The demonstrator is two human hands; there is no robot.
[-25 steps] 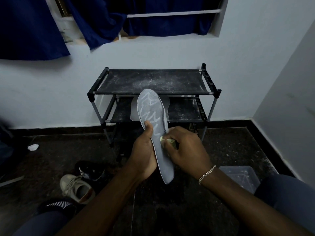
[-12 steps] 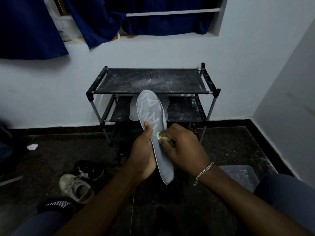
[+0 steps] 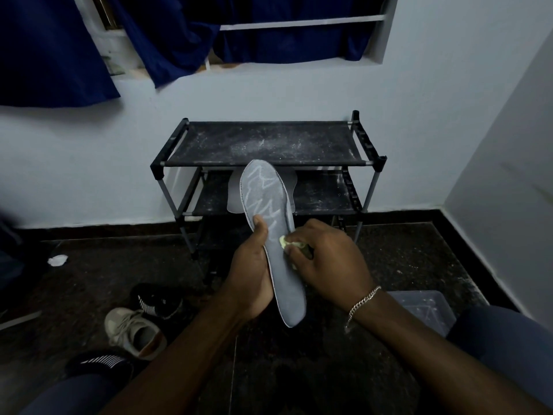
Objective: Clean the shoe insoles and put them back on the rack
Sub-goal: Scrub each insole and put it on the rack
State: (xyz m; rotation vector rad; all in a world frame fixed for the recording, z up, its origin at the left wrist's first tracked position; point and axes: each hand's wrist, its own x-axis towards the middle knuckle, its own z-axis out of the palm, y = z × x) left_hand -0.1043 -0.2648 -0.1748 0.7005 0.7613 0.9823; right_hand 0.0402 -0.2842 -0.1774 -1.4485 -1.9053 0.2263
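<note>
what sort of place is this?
Likely a room in a home: black tiered shoe rack against the wall, worn beige sneaker on the dark floor, dark blue curtains hanging above.

No readable text, folks: the pale zigzag streaks on the grey insole (image 3: 263,199) form no letters, and the white stripes on the black shoe (image 3: 158,301) on the floor give no brand name or number that can be made out.

Insole (image 3: 263,190) before the rack (image 3: 263,142), shoes (image 3: 134,327) left, tub (image 3: 425,307) right.
</note>
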